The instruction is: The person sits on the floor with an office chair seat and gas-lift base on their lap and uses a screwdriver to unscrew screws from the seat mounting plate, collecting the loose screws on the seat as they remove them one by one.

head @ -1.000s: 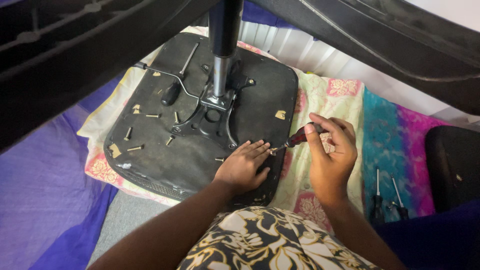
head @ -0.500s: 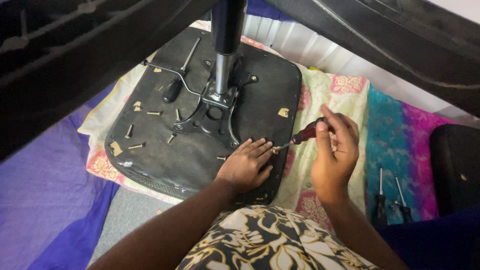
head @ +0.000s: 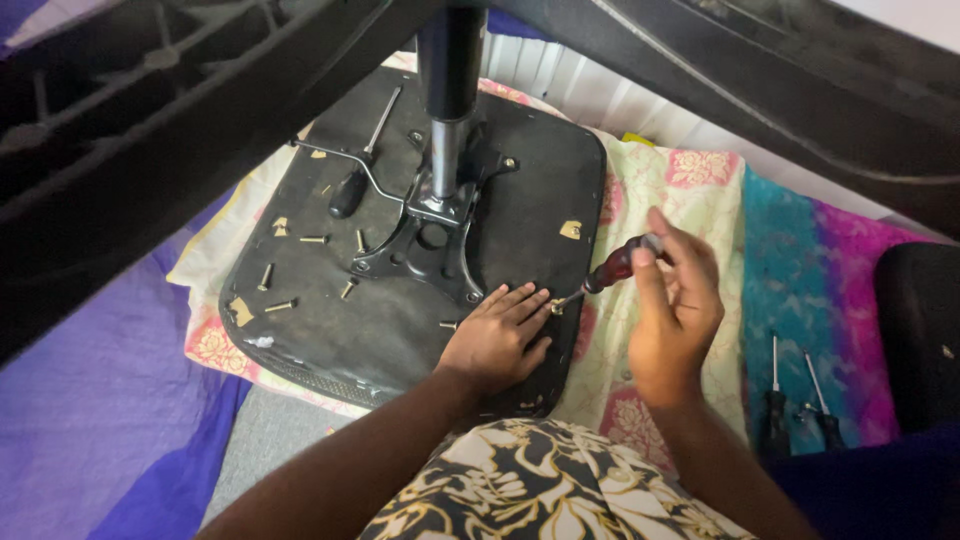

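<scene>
Since half a second ago I've tilted the screwdriver lower, right hand closed round its stiff handle, tip at the seat underside; left hand flat, holding nothing. Loose screws look small, slippery.

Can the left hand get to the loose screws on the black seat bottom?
Probably yes. The left hand already lies flat on the seat bottom, and the loose screws lie in the open farther left, nothing between.
</scene>
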